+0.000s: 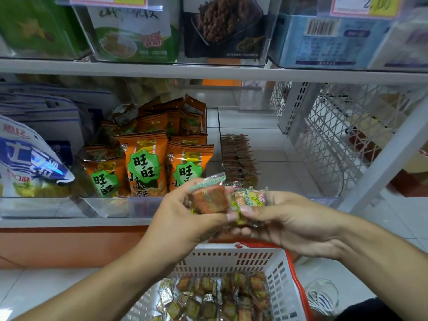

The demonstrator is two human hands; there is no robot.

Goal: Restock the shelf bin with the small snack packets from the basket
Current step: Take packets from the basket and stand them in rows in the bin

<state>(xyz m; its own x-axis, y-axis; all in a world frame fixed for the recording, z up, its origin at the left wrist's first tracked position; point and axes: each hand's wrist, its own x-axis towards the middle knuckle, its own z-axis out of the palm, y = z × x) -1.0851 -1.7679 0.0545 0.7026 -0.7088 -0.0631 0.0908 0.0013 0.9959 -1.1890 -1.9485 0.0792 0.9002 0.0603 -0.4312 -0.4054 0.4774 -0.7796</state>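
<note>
Both hands (left hand [185, 218], right hand [284, 218]) grip small snack packets [212, 198] by the shelf's front edge, probably squaring them up for the bin [273, 140].

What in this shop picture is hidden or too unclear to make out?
Head view only:
- Yellow price tags at the top: cut off by the frame edge, and the digits are blurred.
- Small clear-wrapped snack packets in the hands: the count is hidden by the left hand and right hand.
- White plastic basket: its near part is cut off by the bottom edge and its left side is covered by the left forearm.
- Clear shelf bin: its row of brown packets is too small to count.
</note>
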